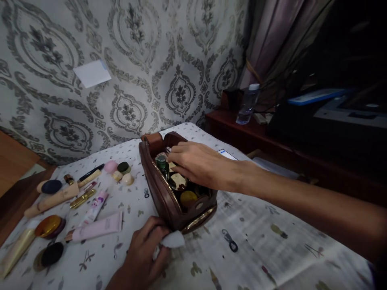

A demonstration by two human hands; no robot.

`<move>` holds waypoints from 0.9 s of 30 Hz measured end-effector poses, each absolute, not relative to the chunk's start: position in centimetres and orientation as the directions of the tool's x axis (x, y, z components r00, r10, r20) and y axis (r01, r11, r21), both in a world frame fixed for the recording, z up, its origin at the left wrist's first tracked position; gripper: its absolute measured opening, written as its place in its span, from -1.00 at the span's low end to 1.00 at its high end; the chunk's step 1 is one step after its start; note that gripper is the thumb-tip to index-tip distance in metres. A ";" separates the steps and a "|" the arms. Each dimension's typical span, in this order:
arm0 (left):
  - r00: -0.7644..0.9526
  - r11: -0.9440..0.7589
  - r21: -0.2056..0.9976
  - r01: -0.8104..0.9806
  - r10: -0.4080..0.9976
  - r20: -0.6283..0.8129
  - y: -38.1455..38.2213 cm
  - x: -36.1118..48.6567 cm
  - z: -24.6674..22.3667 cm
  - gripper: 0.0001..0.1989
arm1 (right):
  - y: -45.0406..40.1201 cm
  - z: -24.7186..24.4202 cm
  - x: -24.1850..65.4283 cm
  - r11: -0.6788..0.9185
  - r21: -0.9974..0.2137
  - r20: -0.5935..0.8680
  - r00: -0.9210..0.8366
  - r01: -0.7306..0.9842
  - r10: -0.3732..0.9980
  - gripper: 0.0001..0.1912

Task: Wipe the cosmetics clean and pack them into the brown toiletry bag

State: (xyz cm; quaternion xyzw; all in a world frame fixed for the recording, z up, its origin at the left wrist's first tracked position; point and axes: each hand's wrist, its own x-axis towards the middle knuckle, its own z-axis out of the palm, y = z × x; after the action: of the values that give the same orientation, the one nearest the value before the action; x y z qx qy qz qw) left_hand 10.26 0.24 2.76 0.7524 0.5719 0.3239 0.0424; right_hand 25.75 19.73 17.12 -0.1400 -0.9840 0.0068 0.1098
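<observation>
Hanging palm-down over open brown bag (157,193): right hand (196,163), fingers bent.

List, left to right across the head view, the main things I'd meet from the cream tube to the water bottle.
Cream tube, orange pot, large pink tube, left hand holding something white, right hand at the open brown bag, water bottle.
</observation>
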 end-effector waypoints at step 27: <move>0.050 -0.451 0.535 0.714 0.795 0.604 -0.4 9.1 3.3 -0.61 | 9.8 12.2 27.6 0.985 -0.162 0.783 -0.616 -0.067 0.087 -0.79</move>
State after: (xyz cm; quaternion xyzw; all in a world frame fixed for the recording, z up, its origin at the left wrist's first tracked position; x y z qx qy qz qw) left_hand 9.11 -0.41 3.34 0.7231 0.5219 0.4503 0.0449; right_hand 27.62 9.81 12.20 -0.0055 -0.8947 0.0878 0.4379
